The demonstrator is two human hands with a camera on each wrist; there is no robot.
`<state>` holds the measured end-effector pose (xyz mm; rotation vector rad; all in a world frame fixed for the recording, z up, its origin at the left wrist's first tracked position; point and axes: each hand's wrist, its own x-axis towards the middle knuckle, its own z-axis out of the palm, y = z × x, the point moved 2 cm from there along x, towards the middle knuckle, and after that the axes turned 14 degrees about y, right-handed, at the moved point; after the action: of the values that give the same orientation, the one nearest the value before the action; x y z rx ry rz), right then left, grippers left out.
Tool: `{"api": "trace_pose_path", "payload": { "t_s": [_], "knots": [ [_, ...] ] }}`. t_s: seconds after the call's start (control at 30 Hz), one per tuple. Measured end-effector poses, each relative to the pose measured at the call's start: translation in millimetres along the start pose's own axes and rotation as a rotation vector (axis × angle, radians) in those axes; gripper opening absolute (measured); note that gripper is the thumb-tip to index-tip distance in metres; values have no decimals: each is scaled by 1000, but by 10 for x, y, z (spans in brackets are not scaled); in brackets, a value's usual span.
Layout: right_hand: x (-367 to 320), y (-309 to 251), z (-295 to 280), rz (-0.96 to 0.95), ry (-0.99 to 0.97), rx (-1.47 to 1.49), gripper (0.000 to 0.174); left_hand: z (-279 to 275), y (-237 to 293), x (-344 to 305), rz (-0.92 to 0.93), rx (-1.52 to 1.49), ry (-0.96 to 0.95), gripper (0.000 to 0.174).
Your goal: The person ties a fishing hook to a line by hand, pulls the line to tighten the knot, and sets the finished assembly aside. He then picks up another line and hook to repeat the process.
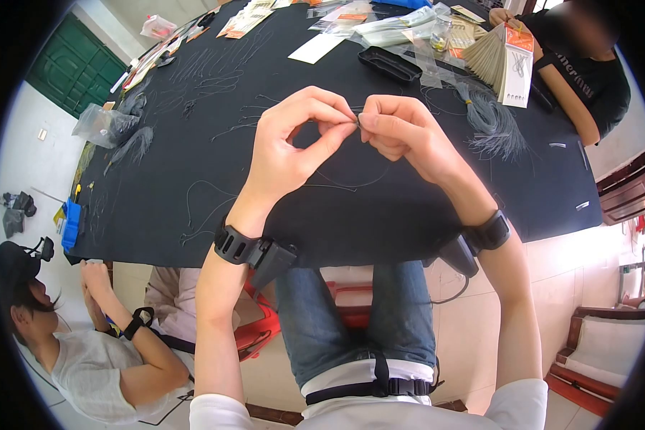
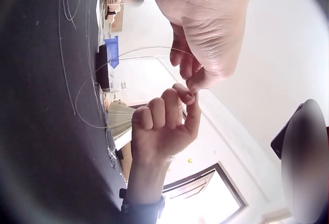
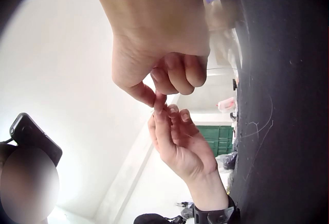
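Note:
My left hand point(image 1: 287, 140) and right hand point(image 1: 408, 132) meet fingertip to fingertip above the black-covered table point(image 1: 322, 236). Between thumb and index finger, each pinches a thin line at the meeting point; the fingertips largely hide the pinched part. In the left wrist view the thin line point(image 2: 154, 47) arcs out from the hands in a wide loop towards the table side. The right hand's other fingers point(image 3: 177, 75) are curled into the palm, while the left hand's stay more loosely bent. Several loose lines point(image 1: 201, 184) lie on the cloth left of and beyond my hands.
A tied bundle of grey lines point(image 1: 487, 122) lies right, near a fanned stack of cards point(image 1: 498, 61) held by a person. A black case point(image 1: 389, 64) sits beyond my hands. More grey bundles point(image 1: 132, 143) and a blue box point(image 1: 72, 223) are left, where another person sits.

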<state>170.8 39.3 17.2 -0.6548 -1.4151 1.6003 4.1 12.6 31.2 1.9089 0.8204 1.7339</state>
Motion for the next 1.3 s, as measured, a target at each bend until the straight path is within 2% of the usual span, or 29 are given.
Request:
{"api": "trace_pose_path", "payload": {
  "t_s": [0.1, 0.2, 0.3, 0.37, 0.43, 0.6, 0.67, 0.77, 0.87, 1.0, 1.07, 1.17, 1.3],
  "knots": [
    [31, 17, -24, 41, 104, 15, 24, 5, -44, 4, -89, -75, 56, 8],
    [69, 57, -109, 113, 304, -10, 24, 5, -63, 6, -284, -184, 113, 5],
    [108, 98, -264, 51, 564, -266, 26, -9, -88, 27, -395, -183, 125, 9],
    [158, 115, -381, -63, 684, -464, 28, -16, -126, 17, -463, -205, 135, 12],
    [189, 109, -455, -110, 765, -559, 28, -16, -154, 9, -522, -222, 126, 13],
    [289, 247, -721, -29, 829, -775, 28, -15, -153, -19, -675, -193, 54, 12],
    [318, 320, -837, 31, 844, -836, 28, 6, -152, -16, -672, -167, 43, 11],
    [331, 349, -896, 68, 824, -815, 27, 31, -181, -37, -650, -106, 19, 10],
    [349, 367, -876, 11, 784, -796, 30, 44, -184, -41, -629, -74, 4, 10],
    [226, 155, -486, -1, 568, -550, 34, 22, -242, -44, -555, -38, 19, 11],
    [172, 98, -283, 25, 436, -406, 35, 12, -230, -44, -583, -2, 39, 10],
    [146, 111, -157, 65, 268, -416, 37, 1, -229, -36, -615, 28, 48, 9],
    [143, 117, -98, -1, 178, -510, 33, -2, -241, -39, -606, 68, 55, 9]
  ]
}}
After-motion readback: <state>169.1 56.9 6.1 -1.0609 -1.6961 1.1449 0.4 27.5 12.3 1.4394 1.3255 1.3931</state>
